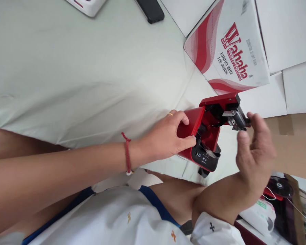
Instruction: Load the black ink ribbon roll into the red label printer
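Aptly grasped at 9 o'clock by left hand (169,136): red case (197,119), probably stiff, light. Blurred, grip untellable: right hand (258,147).

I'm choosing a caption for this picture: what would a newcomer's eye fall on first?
Probably the open red device right of centre, with the left hand on its body and the right hand close to its raised part. Next comes the carton at upper right, its large red "Wahaha" lettering running at a slant.
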A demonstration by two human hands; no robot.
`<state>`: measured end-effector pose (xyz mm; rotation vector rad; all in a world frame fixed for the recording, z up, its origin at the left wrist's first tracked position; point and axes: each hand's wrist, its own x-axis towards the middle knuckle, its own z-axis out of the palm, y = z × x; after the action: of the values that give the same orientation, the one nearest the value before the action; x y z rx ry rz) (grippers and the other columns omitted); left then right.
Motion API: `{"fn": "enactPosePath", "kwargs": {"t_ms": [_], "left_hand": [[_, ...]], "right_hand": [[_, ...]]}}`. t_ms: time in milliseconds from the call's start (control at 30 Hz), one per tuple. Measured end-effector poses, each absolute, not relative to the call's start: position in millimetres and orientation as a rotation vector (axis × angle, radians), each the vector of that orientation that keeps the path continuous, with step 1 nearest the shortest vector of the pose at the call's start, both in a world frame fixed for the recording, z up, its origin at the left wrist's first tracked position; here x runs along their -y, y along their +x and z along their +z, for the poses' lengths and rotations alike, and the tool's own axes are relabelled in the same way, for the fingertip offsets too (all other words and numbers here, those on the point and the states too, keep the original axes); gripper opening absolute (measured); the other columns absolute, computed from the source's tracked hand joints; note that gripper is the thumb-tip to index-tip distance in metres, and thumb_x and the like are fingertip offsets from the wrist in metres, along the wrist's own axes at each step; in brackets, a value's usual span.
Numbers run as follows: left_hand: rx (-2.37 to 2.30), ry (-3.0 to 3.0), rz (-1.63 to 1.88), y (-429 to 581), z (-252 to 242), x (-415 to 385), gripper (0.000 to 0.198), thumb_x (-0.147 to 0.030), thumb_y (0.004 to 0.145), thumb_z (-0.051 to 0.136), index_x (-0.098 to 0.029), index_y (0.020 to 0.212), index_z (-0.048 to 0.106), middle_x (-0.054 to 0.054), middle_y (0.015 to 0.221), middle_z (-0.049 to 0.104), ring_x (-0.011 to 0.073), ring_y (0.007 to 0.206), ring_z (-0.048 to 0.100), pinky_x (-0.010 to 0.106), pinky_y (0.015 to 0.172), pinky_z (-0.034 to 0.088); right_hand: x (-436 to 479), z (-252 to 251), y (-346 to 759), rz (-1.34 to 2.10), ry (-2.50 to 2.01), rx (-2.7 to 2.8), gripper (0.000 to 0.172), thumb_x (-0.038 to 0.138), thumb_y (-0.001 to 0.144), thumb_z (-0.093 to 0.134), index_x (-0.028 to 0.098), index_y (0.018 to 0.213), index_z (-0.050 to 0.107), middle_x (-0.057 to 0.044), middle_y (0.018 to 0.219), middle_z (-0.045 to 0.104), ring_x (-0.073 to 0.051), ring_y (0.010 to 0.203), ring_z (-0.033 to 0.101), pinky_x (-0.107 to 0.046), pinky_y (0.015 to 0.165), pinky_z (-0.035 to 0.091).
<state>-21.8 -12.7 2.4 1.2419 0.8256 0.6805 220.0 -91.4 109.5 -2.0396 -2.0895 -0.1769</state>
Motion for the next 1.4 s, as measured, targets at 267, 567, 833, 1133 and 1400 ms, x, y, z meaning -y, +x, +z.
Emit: {"fn": "enactPosePath", "kwargs": {"t_ms": [267,567,833,1133,1400], "left_hand": [[-0.74,1.25,0.802,-21,-1,17,0.057,-0.026,0.088,0.07,-0.026,0.144,0.055,0.011,0.15,0.063,0.029,0.141,0.059,0.053,0.121,0.053],[-0.596,1.545,0.852,-27,3,11,0.04,-0.014,0.099,0.057,-0.028,0.126,0.083,0.011,0.139,0.058,0.0238,0.147,0.056,0.043,0.128,0.05],[-0.593,1.571,0.754,-25,13,-1,0.039,-0.007,0.091,0.062,-0.03,0.113,0.085,0.007,0.125,0.058,0.0235,0.139,0.058,0.043,0.122,0.052],[-0.6,1.484,0.788,-23,3,3,0.038,-0.01,0.092,0.063,-0.032,0.114,0.085,0.007,0.133,0.053,0.0231,0.147,0.054,0.044,0.129,0.047],[-0.568,1.506,0.799,-22,1,2,0.04,-0.011,0.092,0.062,-0.032,0.118,0.084,0.007,0.13,0.056,0.0228,0.145,0.054,0.044,0.129,0.048]], "right_hand": [[119,125,196,-0.251,-2.035,2.019,0.026,0.032,0.107,0.07,0.028,0.128,0.084,-0.003,0.118,0.085,-0.021,0.109,0.082,-0.033,0.1,0.064],[119,132,187,-0.106,-2.027,2.375,0.027,0.03,0.111,0.064,0.018,0.125,0.084,-0.003,0.11,0.087,-0.016,0.093,0.085,-0.02,0.08,0.067],[110,133,178,-0.123,-1.946,2.462,0.023,0.022,0.108,0.065,0.012,0.114,0.086,-0.005,0.103,0.087,-0.015,0.082,0.085,-0.016,0.045,0.048],[115,131,179,-0.134,-1.947,2.427,0.024,0.022,0.108,0.065,0.011,0.115,0.086,-0.007,0.106,0.087,-0.014,0.078,0.084,-0.017,0.051,0.053],[116,130,196,0.022,-1.932,2.383,0.018,0.028,0.104,0.075,0.02,0.119,0.082,-0.003,0.113,0.085,-0.008,0.075,0.075,-0.018,0.077,0.062]]}}
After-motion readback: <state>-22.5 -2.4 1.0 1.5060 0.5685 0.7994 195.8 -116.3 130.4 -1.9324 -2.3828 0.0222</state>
